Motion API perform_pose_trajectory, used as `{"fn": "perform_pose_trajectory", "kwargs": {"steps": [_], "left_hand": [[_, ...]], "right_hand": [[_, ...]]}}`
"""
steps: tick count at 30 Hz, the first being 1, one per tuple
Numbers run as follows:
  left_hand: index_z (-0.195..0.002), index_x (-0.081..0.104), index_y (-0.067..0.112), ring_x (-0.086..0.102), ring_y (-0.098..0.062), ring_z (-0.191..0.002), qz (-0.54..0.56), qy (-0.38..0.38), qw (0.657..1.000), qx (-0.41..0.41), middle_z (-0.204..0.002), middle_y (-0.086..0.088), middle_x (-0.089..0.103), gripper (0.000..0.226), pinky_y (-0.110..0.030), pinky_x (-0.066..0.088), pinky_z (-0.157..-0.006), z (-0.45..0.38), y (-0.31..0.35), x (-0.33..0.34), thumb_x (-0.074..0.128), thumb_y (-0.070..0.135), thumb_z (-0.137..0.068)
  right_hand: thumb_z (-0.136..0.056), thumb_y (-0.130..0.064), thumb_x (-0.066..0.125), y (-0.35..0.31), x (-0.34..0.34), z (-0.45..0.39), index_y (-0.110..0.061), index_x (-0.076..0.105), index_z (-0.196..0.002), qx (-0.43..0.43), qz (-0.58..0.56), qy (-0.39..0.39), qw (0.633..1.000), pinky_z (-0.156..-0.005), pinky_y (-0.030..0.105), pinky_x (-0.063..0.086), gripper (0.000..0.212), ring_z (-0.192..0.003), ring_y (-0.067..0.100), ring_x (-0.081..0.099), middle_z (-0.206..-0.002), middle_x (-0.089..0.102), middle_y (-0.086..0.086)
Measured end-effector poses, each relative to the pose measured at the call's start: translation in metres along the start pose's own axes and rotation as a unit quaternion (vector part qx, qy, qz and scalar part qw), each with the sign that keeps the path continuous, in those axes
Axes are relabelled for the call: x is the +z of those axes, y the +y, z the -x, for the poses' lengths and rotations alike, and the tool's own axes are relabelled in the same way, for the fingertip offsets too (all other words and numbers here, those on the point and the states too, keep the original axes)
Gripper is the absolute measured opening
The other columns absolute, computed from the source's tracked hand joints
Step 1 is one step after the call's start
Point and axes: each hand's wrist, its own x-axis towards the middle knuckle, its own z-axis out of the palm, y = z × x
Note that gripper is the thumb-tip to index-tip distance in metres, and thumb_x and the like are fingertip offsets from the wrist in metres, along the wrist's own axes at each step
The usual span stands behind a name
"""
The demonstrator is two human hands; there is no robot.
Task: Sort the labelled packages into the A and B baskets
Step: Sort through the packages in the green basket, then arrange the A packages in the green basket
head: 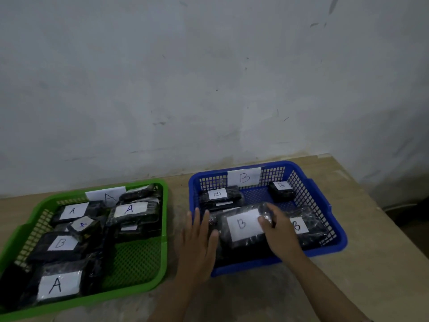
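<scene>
In the blue basket (pixel 334 246) on the bench (pixel 362 287), both hands rest on a B-labelled package (pixel 243 225): the right hand (pixel 278 228) grips its edge, the left hand (pixel 199 242) lies flat and released beside it

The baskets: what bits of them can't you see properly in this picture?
Head view:
- Green basket: near-left corner cut off by the picture's edge.
- Package under the A packages: its label is mostly covered, unreadable.
- Blue basket: near-left wall hidden by the left hand.
- Big B package: partly covered by the right hand.
</scene>
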Motion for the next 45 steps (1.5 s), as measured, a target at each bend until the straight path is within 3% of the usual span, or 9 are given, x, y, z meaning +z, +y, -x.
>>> {"fn": "perform_pose_trajectory", "kwargs": {"steps": [4,11,16,19,24,30,37,41,45], "left_hand": [[-0.125,-0.024,0.042,-0.039,0.003,-0.128,-0.025,-0.012,1.000,-0.006,-0.141,0.015,-0.033,0.079,-0.028,-0.015,-0.113,0.001,-0.010,0.007,-0.028,0.079,-0.056],[-0.127,-0.020,0.042,-0.040,0.007,-0.125,-0.011,-0.015,1.000,-0.004,-0.138,0.020,-0.034,0.083,-0.026,-0.015,-0.111,0.002,-0.007,0.007,-0.024,0.083,-0.056],[-0.132,-0.007,0.046,-0.034,0.000,-0.132,0.031,-0.037,0.999,0.005,-0.142,0.022,-0.030,0.083,-0.025,-0.007,-0.112,0.003,-0.004,-0.004,-0.012,0.086,-0.060],[-0.129,0.005,0.048,-0.010,0.007,-0.134,0.113,-0.065,0.991,0.013,-0.145,0.025,-0.015,0.054,-0.015,0.005,-0.109,0.010,-0.002,-0.029,0.015,0.065,-0.078],[-0.127,0.028,0.045,0.008,0.022,-0.127,0.150,0.054,0.986,0.043,-0.141,0.030,0.010,0.046,0.009,0.008,-0.095,0.029,-0.025,-0.068,0.028,0.058,-0.083],[-0.123,0.041,0.033,0.028,0.002,-0.126,0.120,0.138,0.983,-0.016,-0.135,0.016,0.034,0.035,-0.018,0.026,-0.100,0.054,-0.077,-0.115,0.042,0.039,-0.089],[-0.117,0.057,0.012,0.042,-0.025,-0.126,0.041,0.159,0.983,-0.082,-0.131,-0.008,0.052,0.046,-0.034,0.031,-0.105,0.079,-0.142,-0.168,0.037,0.035,-0.084],[-0.106,0.064,0.007,0.056,-0.035,-0.107,-0.031,0.264,0.959,-0.098,-0.114,-0.015,0.064,0.049,-0.047,0.042,-0.093,0.089,-0.169,-0.194,0.033,0.035,-0.081],[-0.107,0.061,0.003,0.055,-0.037,-0.102,0.007,0.313,0.939,-0.142,-0.112,-0.020,0.062,0.042,-0.040,0.040,-0.088,0.098,-0.190,-0.213,0.035,0.025,-0.083]], "right_hand": [[-0.092,-0.020,0.048,0.003,0.023,0.007,-0.019,0.033,-0.138,0.009,0.052,-0.058,0.997,-0.080,0.029,0.043,0.048,-0.090,0.017,0.053,-0.124,0.057,0.012],[-0.095,-0.038,0.036,0.002,0.040,0.019,-0.021,0.026,-0.139,-0.045,0.385,-0.079,0.919,-0.105,0.038,0.027,0.049,-0.132,0.026,0.026,-0.145,0.025,0.008],[-0.095,-0.041,0.032,0.008,0.046,0.027,-0.024,0.030,-0.139,-0.054,0.363,-0.062,0.928,-0.112,0.044,0.014,0.047,-0.142,0.024,0.008,-0.155,0.013,0.003],[-0.089,-0.049,0.025,0.012,0.049,0.034,-0.026,0.036,-0.137,-0.060,0.345,-0.040,0.936,-0.113,0.047,0.013,0.055,-0.143,0.026,0.012,-0.153,0.022,0.003],[-0.091,-0.048,0.035,-0.001,0.062,0.046,-0.022,0.050,-0.126,-0.079,0.307,-0.003,0.948,-0.110,0.049,0.020,0.046,-0.138,0.028,0.026,-0.147,0.034,0.008],[-0.081,-0.048,0.041,-0.058,0.108,0.056,-0.014,0.057,-0.117,-0.152,0.191,-0.027,0.969,-0.105,0.048,0.028,0.052,-0.130,0.029,0.037,-0.138,0.044,0.011],[-0.090,-0.033,0.050,-0.105,0.174,0.078,-0.022,0.050,-0.120,-0.221,0.139,-0.141,0.955,-0.091,0.020,0.022,0.031,-0.108,0.001,0.032,-0.124,0.047,-0.004],[-0.091,-0.035,0.049,-0.121,0.212,0.090,-0.022,0.049,-0.120,-0.220,0.145,-0.204,0.943,-0.097,0.027,0.031,0.032,-0.118,0.011,0.040,-0.124,0.048,-0.003],[-0.091,-0.035,0.048,-0.132,0.248,0.101,-0.024,0.048,-0.121,-0.193,0.126,-0.246,0.942,-0.103,0.032,0.031,0.032,-0.121,0.014,0.037,-0.127,0.045,-0.003]]}}
